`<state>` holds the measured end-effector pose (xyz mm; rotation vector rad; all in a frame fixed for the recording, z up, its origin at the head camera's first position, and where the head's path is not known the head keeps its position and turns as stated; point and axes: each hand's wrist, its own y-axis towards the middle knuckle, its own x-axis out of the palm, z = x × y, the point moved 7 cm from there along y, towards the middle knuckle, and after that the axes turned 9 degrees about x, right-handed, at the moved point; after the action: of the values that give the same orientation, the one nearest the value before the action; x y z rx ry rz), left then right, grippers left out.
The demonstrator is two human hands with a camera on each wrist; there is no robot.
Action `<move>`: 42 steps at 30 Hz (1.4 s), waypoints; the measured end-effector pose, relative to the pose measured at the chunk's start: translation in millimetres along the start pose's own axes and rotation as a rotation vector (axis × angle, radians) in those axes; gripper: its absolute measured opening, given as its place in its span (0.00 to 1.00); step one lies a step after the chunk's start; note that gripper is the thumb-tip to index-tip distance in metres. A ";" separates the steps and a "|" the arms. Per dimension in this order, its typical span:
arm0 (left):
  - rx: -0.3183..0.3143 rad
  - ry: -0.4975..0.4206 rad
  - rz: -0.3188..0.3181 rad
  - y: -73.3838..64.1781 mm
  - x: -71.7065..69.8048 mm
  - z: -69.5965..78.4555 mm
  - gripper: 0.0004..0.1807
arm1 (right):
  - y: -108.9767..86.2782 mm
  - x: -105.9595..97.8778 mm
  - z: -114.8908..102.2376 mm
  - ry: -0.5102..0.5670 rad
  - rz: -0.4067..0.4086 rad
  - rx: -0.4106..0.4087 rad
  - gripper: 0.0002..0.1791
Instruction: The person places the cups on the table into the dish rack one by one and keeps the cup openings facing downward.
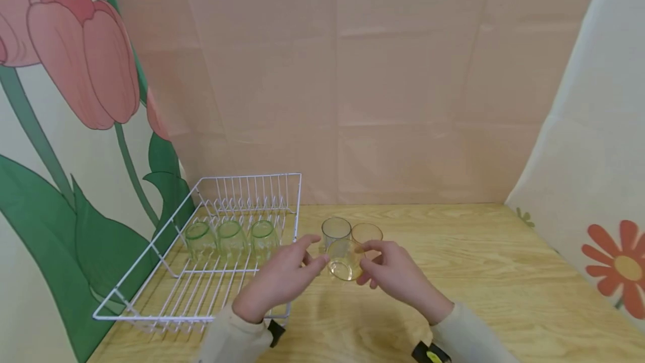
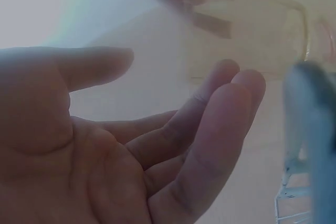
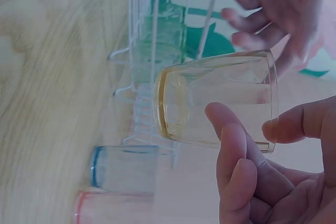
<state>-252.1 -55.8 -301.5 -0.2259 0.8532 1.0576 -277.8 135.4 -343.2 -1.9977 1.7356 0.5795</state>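
A clear yellowish glass (image 1: pixel 345 265) is held upright above the table by my right hand (image 1: pixel 398 276). In the right wrist view, the thumb and fingers of that hand pinch the glass (image 3: pixel 220 95) near its rim, with its amber base ring away from the palm. My left hand (image 1: pixel 282 279) is just left of the glass, its thumb apart from its loosely bent fingers. The left wrist view shows nothing in the left palm (image 2: pixel 105 156). Behind the held glass stand a blue-grey glass (image 1: pixel 335 228) and a pinkish-orange glass (image 1: pixel 368 232), side by side.
A white wire dish rack (image 1: pixel 201 318) takes up the left of the wooden table (image 1: pixel 453 251). Three green glasses (image 1: pixel 230 240) stand in a row in it. A peach cloth (image 1: pixel 332 83) hangs behind, with flower-printed cloth on both sides.
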 end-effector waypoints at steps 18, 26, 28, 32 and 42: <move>0.023 -0.074 -0.063 3.2 13.5 -3.7 0.29 | -18.3 -6.2 -18.8 0.007 -0.010 -0.069 0.22; 0.055 -0.047 -0.041 4.1 14.5 -0.4 0.27 | -13.9 -10.0 -12.2 0.089 -0.041 -0.014 0.28; 0.065 -0.045 -0.040 4.4 14.6 1.2 0.26 | -12.6 -11.2 -10.1 0.107 -0.040 -0.011 0.28; 0.078 -0.036 -0.039 4.7 14.3 4.4 0.25 | -10.0 -12.7 -7.2 0.136 -0.048 -0.008 0.28; 0.139 -0.037 -0.043 3.2 19.8 8.9 0.22 | -2.8 -11.6 1.8 0.176 -0.119 0.025 0.30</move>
<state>-246.1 -36.1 -308.9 -0.1075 0.8808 0.9554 -276.6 146.2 -337.9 -2.1734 1.6983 0.3504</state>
